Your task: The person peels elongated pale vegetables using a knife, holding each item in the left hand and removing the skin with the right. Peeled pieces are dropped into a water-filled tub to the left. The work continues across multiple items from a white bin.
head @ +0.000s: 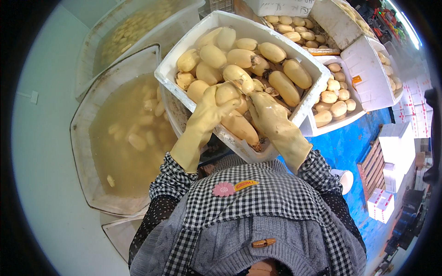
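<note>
In yellow rubber gloves, both my hands work over a white foam box [318, 78] piled with lotus root segments [283, 88]. My left hand [203, 115] grips one pale lotus root segment [226, 94] from its left side. Closed around the handle end of a small knife, my right hand [272, 115] is just right of that segment. The thin knife blade [238, 85] points up and left, close against the root; whether it cuts in cannot be seen. A long lotus root [240, 129] lies below, between my wrists. Several segments have dark, fibrous ends.
A tub [80, 165] of murky water with lotus roots stands at left, another tub [86, 65] behind it. Foam boxes [359, 107] of lotus roots sit at right. On the blue floor [340, 145] are a white bucket [345, 181] and a wooden pallet [373, 165].
</note>
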`<state>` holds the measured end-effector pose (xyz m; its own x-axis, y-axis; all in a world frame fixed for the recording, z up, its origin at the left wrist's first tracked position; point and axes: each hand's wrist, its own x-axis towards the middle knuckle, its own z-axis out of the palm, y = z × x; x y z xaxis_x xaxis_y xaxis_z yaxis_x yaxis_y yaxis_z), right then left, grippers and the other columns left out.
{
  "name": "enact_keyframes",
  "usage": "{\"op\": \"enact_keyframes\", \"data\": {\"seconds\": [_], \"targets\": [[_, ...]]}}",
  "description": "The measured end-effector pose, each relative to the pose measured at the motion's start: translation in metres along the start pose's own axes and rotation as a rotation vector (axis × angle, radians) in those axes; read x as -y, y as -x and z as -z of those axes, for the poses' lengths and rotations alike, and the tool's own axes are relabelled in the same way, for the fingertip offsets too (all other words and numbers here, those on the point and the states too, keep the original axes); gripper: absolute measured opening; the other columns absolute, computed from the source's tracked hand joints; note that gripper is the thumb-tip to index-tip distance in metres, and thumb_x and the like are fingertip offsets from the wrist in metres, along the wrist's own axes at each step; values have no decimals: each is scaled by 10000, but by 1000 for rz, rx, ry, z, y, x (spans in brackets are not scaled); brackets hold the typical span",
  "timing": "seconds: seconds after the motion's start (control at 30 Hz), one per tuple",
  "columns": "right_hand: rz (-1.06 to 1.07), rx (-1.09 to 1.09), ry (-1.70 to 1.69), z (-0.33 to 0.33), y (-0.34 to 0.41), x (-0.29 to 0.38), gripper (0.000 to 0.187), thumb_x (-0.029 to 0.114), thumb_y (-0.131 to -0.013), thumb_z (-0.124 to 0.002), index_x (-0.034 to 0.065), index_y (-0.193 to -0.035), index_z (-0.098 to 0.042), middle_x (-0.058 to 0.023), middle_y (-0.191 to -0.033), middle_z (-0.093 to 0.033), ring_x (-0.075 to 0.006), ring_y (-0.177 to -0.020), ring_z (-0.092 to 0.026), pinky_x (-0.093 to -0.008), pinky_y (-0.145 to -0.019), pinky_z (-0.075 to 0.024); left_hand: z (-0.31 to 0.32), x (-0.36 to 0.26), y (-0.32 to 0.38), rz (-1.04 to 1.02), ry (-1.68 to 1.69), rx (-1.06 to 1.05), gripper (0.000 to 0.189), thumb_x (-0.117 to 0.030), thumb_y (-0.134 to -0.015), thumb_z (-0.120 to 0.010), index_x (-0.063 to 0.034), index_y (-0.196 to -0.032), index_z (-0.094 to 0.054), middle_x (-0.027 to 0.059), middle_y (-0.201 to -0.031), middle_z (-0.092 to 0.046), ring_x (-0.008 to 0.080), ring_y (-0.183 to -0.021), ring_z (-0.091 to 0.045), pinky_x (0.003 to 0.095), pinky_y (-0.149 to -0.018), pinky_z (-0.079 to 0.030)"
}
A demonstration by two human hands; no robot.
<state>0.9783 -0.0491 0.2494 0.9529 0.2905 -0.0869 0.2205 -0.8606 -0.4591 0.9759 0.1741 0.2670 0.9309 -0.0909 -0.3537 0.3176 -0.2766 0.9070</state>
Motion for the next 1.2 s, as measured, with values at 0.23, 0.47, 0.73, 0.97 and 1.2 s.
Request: {"op": "enact_keyframes", "data": {"seconds": [0.23,0.47,0.73,0.97,1.2], "targets": [[-33,94,-35,12,-12,2,246,167,-1103,-591,-5,-1239,-703,-293,-1195,-782,-450,-1138,-767,-545,-956,-611,-12,-16,10,-142,-219,-8,915,-411,-913,-957,-10,-1619,-536,228,-1465,-669,348,-1380,-652,449,-1190,-515],[-236,173,-128,33,-30,-1,449,415,-1186,-533,45,-1402,-667,-293,-1259,-781,-502,-1236,-723,-529,-1022,-575,18,41,8,-466,367,-160,757,-114,-980,-896,-26,-1633,-523,141,-1471,-681,239,-1325,-678,392,-1174,-543],[-333,83,-545,41,-3,-30,451,459,-1169,-629,32,-1271,-734,-8,-817,-595,-127,-714,-554,-311,-658,-450,185,244,10,199,-121,-645,366,-167,-1072,-773,-83,-1410,-658,13,-1009,-721,153,-788,-687,314,-624,-532],[-377,24,-683,39,1,-26,454,456,-1161,-641,33,-1294,-740,16,-847,-578,-102,-767,-526,-294,-673,-414,138,312,67,919,-161,-420,517,-252,-960,-832,11,-1391,-719,183,-1093,-779,252,-840,-756,464,-636,-591],[-449,118,-761,44,-1,-24,519,462,-1158,-641,2,-1384,-723,18,-852,-579,-103,-772,-539,-289,-684,-436,163,192,-59,127,-293,-701,552,-257,-982,-854,0,-1450,-715,232,-1417,-751,359,-1272,-736,463,-1045,-599]]}}
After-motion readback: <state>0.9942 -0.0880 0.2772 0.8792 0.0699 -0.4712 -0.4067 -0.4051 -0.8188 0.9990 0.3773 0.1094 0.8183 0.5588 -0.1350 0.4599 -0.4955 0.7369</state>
